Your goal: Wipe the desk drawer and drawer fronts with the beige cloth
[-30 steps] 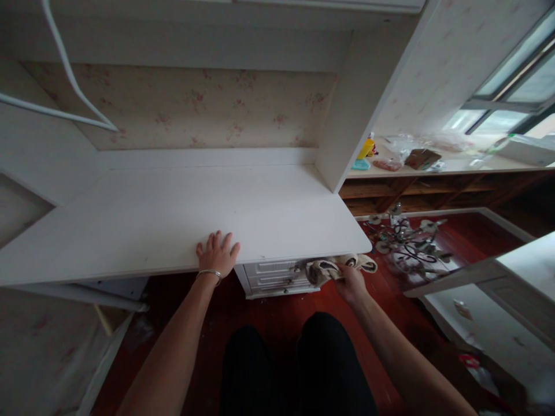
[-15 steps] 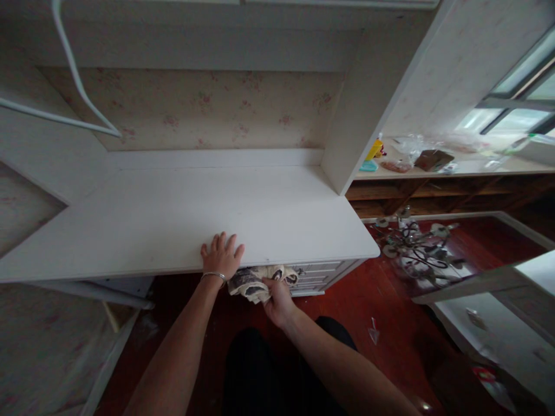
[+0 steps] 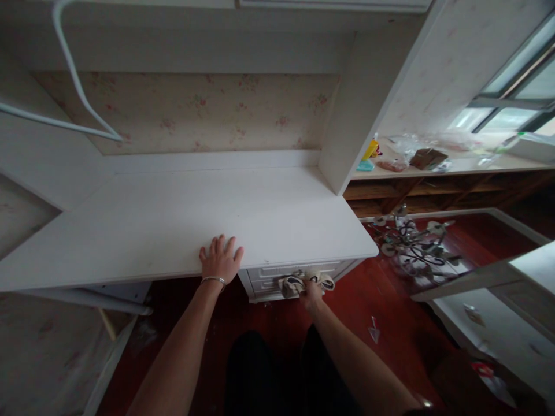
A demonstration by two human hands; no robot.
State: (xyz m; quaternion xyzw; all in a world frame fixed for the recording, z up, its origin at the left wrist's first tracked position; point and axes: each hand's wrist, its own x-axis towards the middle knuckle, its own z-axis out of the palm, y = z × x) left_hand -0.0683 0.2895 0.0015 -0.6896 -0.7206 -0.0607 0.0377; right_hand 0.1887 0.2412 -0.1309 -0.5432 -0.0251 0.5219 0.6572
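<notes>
My left hand lies flat on the front edge of the white desk, fingers spread, with a bracelet at the wrist. Below the desktop on the right, my right hand is closed around a bunched beige cloth with dark patches. The cloth is against, or just in front of, the white drawer fronts under the desk; whether it presses on them I cannot tell. Part of a metal handle shows just above the cloth.
A chandelier rests on the red wooden floor to the right. Plastic bags and a brown packet lie on the low shelf by the window. A white cable hangs at upper left. White furniture stands at lower right.
My right hand has moved to the right with the cloth, from near my left hand across the drawer fronts, uncovering their left side. My left hand stays on the desk edge.
</notes>
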